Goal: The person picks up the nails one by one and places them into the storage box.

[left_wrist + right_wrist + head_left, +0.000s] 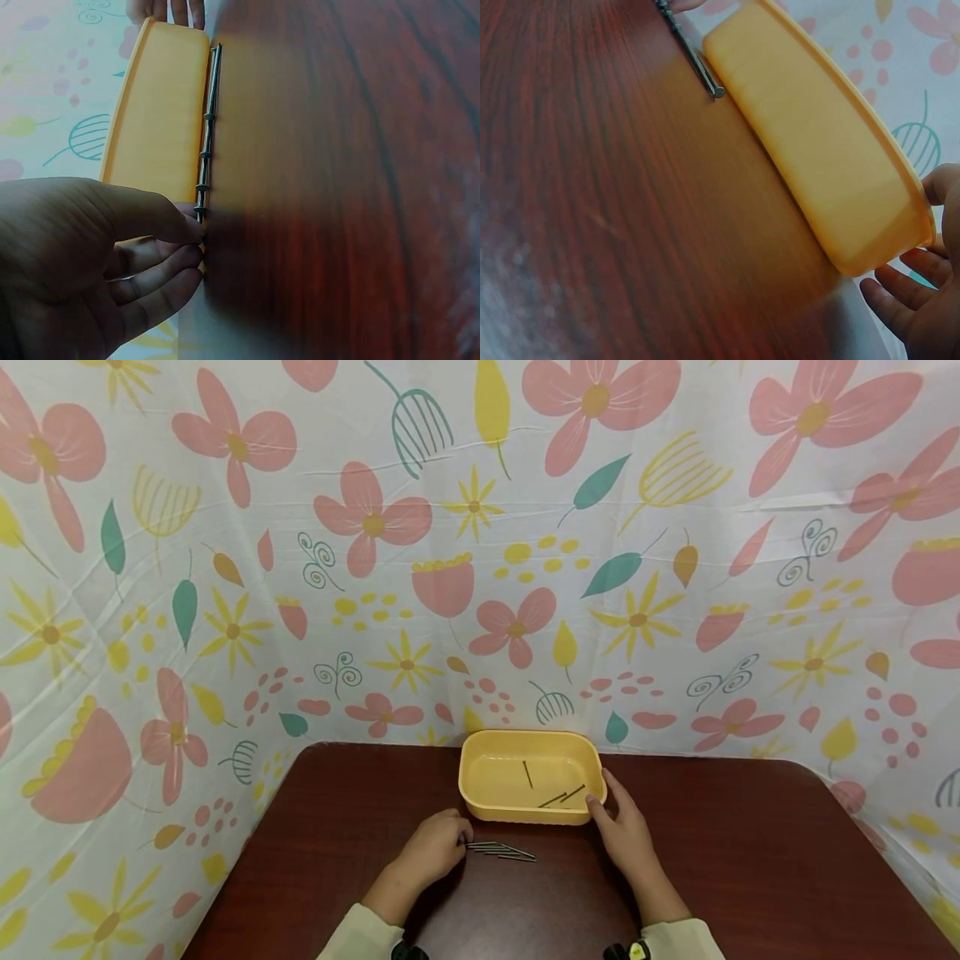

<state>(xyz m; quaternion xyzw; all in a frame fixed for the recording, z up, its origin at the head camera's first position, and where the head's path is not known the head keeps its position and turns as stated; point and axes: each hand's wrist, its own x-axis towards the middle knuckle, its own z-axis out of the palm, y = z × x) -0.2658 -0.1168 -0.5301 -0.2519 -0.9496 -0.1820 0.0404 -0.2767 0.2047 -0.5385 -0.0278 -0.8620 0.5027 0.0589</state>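
A yellow plastic tray (480,811) sits on the table with several thin metal nails (573,793) inside. In front of it lies a small row of more nails (517,853), side by side on the tabletop. My left hand (435,847) is at the left end of that row, thumb and fingertips pinching a nail end there; the fingertips partly hide it. My right hand (624,828) holds the tray's front right corner, thumb at the rim and fingers along the outer end wall. In the left wrist view, nail heads (202,187) show along the tray's side.
The dark reddish-brown wooden table (750,860) has rounded back corners. A white cloth (300,568) printed with flowers and leaves hangs behind and beside it. The tray's back stands close to this cloth.
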